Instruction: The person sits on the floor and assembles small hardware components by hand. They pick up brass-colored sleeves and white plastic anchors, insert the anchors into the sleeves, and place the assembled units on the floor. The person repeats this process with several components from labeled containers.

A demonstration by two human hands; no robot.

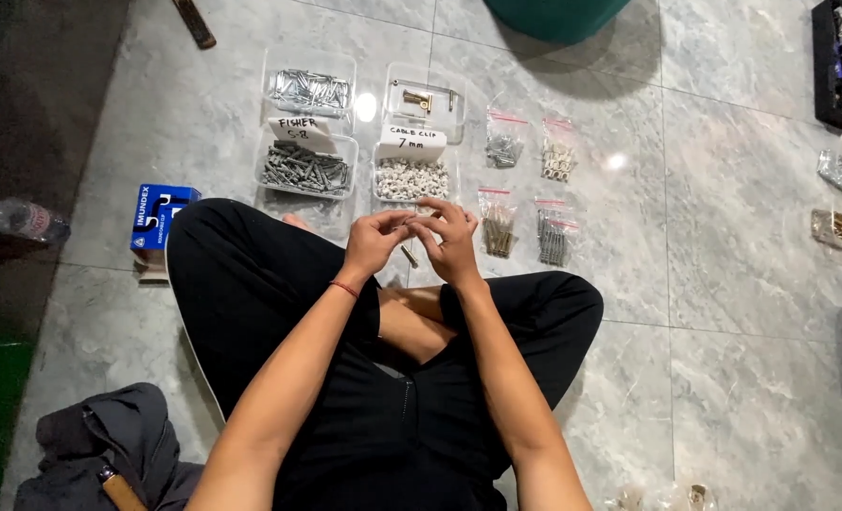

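Both hands, left hand (372, 243) and right hand (451, 241), raised together, fingers pinching, seemingly, a small bag (412, 241)

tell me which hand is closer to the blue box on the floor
Left. The left hand is to the right of the blue box; the right hand is farther right.

Clear plastic tubs (309, 93) of small hardware: four, in two rows of two
Paper labels (303, 132) on tubs: two
Small clear bags (504, 144) with red seals: four, beside the tubs
Further bags (839, 172) at right edge: two
Blue box (159, 215): one
Plastic bottle (24, 220): one
Hands (374, 242): two
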